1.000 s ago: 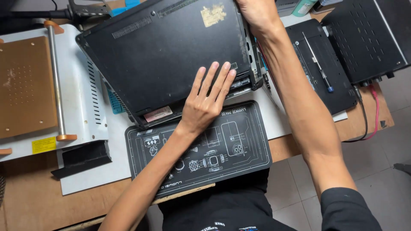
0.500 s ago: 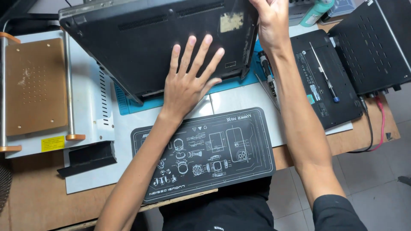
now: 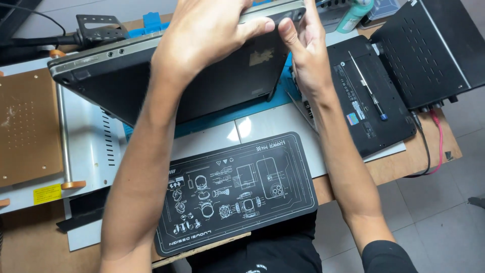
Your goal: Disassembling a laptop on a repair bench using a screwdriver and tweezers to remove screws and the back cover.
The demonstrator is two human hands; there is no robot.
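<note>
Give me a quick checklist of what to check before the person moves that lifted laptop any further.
1. Left hand grips the laptop along its upper edge: ok.
2. Right hand steadies the right corner: ok.
3. Laptop tilted up, clear of the black printed mat: ok.
4. Second laptop lies close to the right, screwdriver resting on it, risk of a knock: not ok.
5. Lower edge still resting on the blue mat: cannot tell.

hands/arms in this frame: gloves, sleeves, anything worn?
Both bare: no gloves, rings, watch or bands visible on the left hand or right hand. Forearms are uncovered. A black short sleeve shows at the right upper arm; the left arm leaves the frame before any sleeve appears.
</note>
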